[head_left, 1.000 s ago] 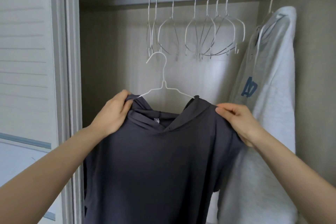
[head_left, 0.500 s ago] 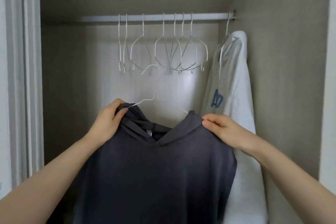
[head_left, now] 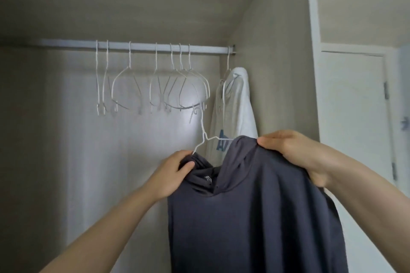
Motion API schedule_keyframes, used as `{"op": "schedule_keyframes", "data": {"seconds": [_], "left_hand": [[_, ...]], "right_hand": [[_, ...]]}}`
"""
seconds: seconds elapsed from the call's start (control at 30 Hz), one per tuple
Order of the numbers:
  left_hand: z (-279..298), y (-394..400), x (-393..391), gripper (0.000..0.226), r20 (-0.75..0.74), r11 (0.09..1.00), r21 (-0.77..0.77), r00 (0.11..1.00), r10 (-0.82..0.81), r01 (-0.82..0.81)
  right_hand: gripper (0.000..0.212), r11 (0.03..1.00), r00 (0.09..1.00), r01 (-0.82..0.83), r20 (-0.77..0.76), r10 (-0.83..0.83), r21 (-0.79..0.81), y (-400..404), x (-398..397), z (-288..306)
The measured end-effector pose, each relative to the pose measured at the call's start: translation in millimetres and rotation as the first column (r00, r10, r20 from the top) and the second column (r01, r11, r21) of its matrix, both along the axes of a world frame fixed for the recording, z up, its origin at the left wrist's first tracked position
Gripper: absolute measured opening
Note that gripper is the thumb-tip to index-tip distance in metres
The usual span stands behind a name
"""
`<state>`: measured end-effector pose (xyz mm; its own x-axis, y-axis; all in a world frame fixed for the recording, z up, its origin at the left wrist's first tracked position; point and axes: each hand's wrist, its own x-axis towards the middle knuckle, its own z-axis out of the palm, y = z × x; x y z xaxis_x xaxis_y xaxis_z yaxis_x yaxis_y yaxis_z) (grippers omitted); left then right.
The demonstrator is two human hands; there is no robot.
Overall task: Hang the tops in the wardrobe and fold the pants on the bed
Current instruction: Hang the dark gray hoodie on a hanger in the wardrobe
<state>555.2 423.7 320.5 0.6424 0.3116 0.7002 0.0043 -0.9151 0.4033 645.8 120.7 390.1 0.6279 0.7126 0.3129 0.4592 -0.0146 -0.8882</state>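
Upper left of the frame, the white rail (head_left: 137,47) runs across the wardrobe with a bunch of empty wire hangers (head_left: 155,86) on it, crowded toward the middle. Lower centre, my left hand (head_left: 172,174) has its grip clamped on the left shoulder of the dark grey hooded top (head_left: 255,217), thumb over the fabric right where the hanger arm enters. Top is already threaded on its own white hanger (head_left: 203,133), hook poking up just under the empty ones, well below the rail, tilted left. Behind it, centre right, a white hoodie (head_left: 237,104) with blue print hangs at the rail's right end. Right of that, my right hand (head_left: 297,150) pinches the top's other shoulder, fingers curled over the fabric.

Risks, my guess: hook is next to the tangle of empties, could snag one going up and drag it off. I hold cloth more than wire, so the hanger may twist and miss the rail. Right shoulder sits higher; the top could slip off the low side.
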Motion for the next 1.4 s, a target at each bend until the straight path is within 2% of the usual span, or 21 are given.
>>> {"op": "schedule_keyframes", "data": {"seconds": [0.13,0.27,0.5,0.63,0.77,0.93,1.07,1.23,1.33,1.4], "left_hand": [[-1,-11,22,0.029,-0.094,0.994,-0.046,0.990,-0.102,0.098],[4,-22,35,0.047,-0.166,0.984,-0.079,0.972,-0.168,0.157],[29,-46,39,0.055,-0.171,0.971,-0.098,0.957,-0.234,0.220],[44,-57,32,0.052,-0.148,0.962,-0.089,0.952,-0.270,0.259],[53,-68,25,0.054,-0.155,0.970,-0.065,0.958,-0.242,0.234],[53,-77,20,0.059,-0.188,0.973,-0.019,0.955,-0.228,0.229],[51,-81,17,0.079,-0.190,0.975,-0.028,0.957,-0.220,0.218],[57,-101,23,0.102,-0.117,0.964,-0.085,0.959,-0.260,0.251],[65,-117,32,0.118,-0.072,0.974,-0.086,0.974,-0.216,0.210],[75,-125,39,0.128,-0.028,0.959,-0.157,0.969,-0.245,0.237]], "right_hand": [[0.029,0.994,0.993,0.098,0.063,-0.095,-0.041,-20,3,6],[0.022,0.975,0.975,0.222,0.021,-0.222,-0.008,-27,5,15],[0.027,0.935,0.938,0.337,0.040,-0.343,0.109,8,5,44],[0.031,0.918,0.909,0.360,0.159,-0.385,0.163,43,12,70],[0.024,0.925,0.884,0.343,0.275,-0.377,0.167,68,18,89],[0.030,0.941,0.901,0.291,0.283,-0.330,0.171,79,24,99],[0.031,0.945,0.908,0.264,0.282,-0.311,0.192,80,27,99],[0.029,0.916,0.895,0.294,0.259,-0.364,0.274,82,24,102],[0.023,0.907,0.918,0.274,0.194,-0.346,0.320,87,18,115],[0.030,0.906,0.941,0.256,0.126,-0.313,0.338,92,13,127]]}}
